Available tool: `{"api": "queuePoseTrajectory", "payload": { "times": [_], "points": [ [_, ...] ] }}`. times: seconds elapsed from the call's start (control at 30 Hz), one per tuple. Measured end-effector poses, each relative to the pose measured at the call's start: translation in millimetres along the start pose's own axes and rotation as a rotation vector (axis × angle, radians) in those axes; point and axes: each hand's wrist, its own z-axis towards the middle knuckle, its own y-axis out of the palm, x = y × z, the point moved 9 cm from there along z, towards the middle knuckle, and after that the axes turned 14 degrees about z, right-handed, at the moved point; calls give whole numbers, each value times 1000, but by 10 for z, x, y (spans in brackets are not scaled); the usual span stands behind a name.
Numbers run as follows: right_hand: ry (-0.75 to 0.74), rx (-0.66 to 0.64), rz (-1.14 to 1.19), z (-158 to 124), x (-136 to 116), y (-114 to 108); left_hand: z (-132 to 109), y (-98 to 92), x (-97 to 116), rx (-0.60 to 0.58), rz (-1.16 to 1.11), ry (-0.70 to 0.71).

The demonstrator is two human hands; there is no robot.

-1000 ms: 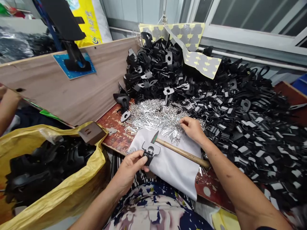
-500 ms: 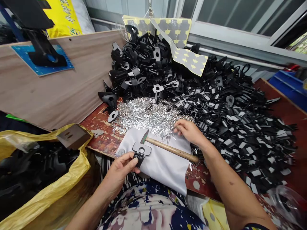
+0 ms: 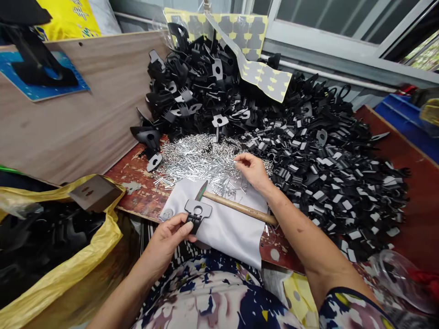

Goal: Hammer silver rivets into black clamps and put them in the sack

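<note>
My left hand (image 3: 174,230) grips a black plastic clip (image 3: 195,221) with its thumb and fingers, holding it above the grey cloth (image 3: 226,233). The clip has a grey, wide head with a round hole and a hinge-like joint below it. Over the right edge of the heap of small metal pins (image 3: 192,160), my right hand (image 3: 252,171) is closed in a pinch; a tiny bright spot shows at its fingertips, too small to name. Between the hands a hammer (image 3: 236,205) lies on the cloth, its head just beyond the clip and its wooden handle pointing right.
Black plastic parts (image 3: 199,91) are heaped at the back, with smaller clip pieces (image 3: 318,183) spread to the right. Sticker sheets (image 3: 264,77) lie on top. A wooden board (image 3: 103,91) stands left, above a yellow bag (image 3: 113,228) of black parts. A blue crate (image 3: 404,119) sits far right.
My right hand has moved slightly left and farther over the pins. My left hand still holds the clip, and the whole view has shifted a little.
</note>
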Motion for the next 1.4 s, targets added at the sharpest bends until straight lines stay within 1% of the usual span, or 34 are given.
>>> {"api": "queuePoseTrajectory", "payload": {
  "times": [0.07, 0.13, 0.17, 0.23, 0.3, 0.33, 0.4, 0.47, 0.53, 0.6, 0.67, 0.7, 0.73, 0.77, 0.8, 0.87, 0.9, 0.93, 0.97, 1.03, 1.1, 1.17, 1.23, 1.27, 1.3, 1.33, 1.37, 1.4],
  "points": [
    [12, 54, -31, -15, -7, -196, 3, 2, -5, -6, 3, -6],
    [23, 84, -80, -104, -41, -380, 6, 1, -8, -14, 10, -9],
    [20, 101, -148, -166, -75, -472, 6, -1, -8, -16, 13, -10],
    [2, 126, -367, -301, -170, -625, 2, -8, -2, -15, 16, -16],
    [-17, 97, -585, -421, -259, -690, -4, -17, 15, -6, 17, -23],
    [-25, 57, -648, -472, -288, -682, -9, -20, 26, -1, 19, -25],
    [-40, -63, -664, -564, -317, -584, -18, -17, 47, 6, 27, -29],
    [-57, -181, -659, -647, -320, -416, -28, -17, 56, 21, 27, -31],
    [-57, -253, -679, -705, -291, -244, -38, -33, 64, 51, 5, -18],
    [-51, -267, -712, -730, -268, -120, -46, -75, 94, 95, -2, 23],
    [-48, -225, -704, -737, -301, -76, -51, -116, 161, 121, 53, 82],
    [-31, -199, -637, -747, -332, -76, -53, -126, 213, 122, 102, 116],
    [8, -190, -510, -769, -357, -69, -56, -128, 282, 119, 162, 156],
    [83, -217, -326, -814, -360, -30, -63, -112, 372, 108, 242, 208],
    [193, -287, -100, -892, -345, 64, -75, -68, 479, 85, 345, 273],
    [460, -500, 345, -1170, -352, 390, -127, 113, 704, 11, 608, 435],
    [583, -596, 504, -1337, -382, 556, -166, 237, 794, -34, 748, 518],
    [683, -659, 609, -1489, -410, 694, -208, 365, 858, -77, 877, 591],
    [758, -686, 671, -1612, -422, 799, -248, 479, 904, -109, 983, 653],
    [851, -664, 724, -1775, -402, 929, -324, 643, 969, -122, 1120, 754],
    [913, -617, 761, -1882, -377, 996, -395, 739, 1015, -115, 1175, 839],
    [942, -576, 804, -1944, -392, 1021, -454, 785, 1036, -127, 1183, 894],
    [940, -576, 825, -1971, -446, 1023, -492, 794, 1038, -150, 1177, 911],
    [927, -597, 811, -1968, -477, 1014, -501, 785, 1038, -154, 1172, 909],
    [894, -621, 767, -1940, -498, 984, -502, 765, 1038, -150, 1166, 900],
    [831, -630, 676, -1870, -500, 920, -490, 733, 1035, -138, 1156, 882],
    [727, -600, 531, -1745, -483, 804, -467, 691, 1027, -123, 1140, 853],
    [586, -533, 339, -1573, -467, 640, -429, 638, 1012, -105, 1116, 810]
  ]
}}
